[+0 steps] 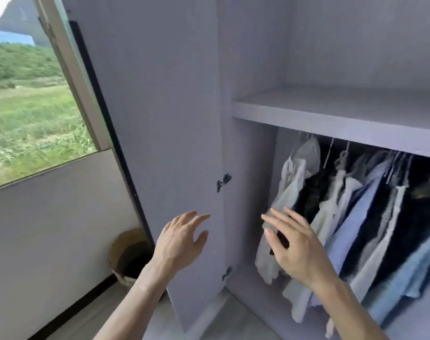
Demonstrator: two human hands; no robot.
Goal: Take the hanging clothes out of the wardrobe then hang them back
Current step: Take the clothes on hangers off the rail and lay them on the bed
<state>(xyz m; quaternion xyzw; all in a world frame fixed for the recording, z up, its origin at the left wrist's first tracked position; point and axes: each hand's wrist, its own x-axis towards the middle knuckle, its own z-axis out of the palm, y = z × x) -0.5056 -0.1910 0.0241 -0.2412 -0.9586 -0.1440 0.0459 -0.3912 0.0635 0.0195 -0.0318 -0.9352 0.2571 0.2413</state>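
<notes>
A head-worn camera looked down into an open wardrobe [253, 217] that filled the right half of the frame. The person's left hand [182, 238] hovered at lower centre with its fingers spread wide, in front of the open door [160, 119] and gripping nothing. The right hand [297, 244], just right of it, reached with straight, parted fingers toward the hanging clothes [361, 212]. It held nothing, and whether the fingertips touched cloth could not be told through the blur.

The clothes hung in a packed row at centre right, under the shelf [331, 111] and inside the wardrobe, with none taken out. The step in hand appeared to be the first reach. It would likely go best by lifting the hand to the hanger hooks up by the shelf's underside rather than grabbing fabric, then raising one hook clear before drawing the garment out past the door — a tug on a sleeve might drag its neighbours along.

Counted, there were two hands, one door with two dark hinges [223, 181], one shelf, one window [30, 106] at upper left and one basket [129, 256] on the floor at lower left. The garments overlapped too much for an exact count — several, in white, dark and pale blue.
</notes>
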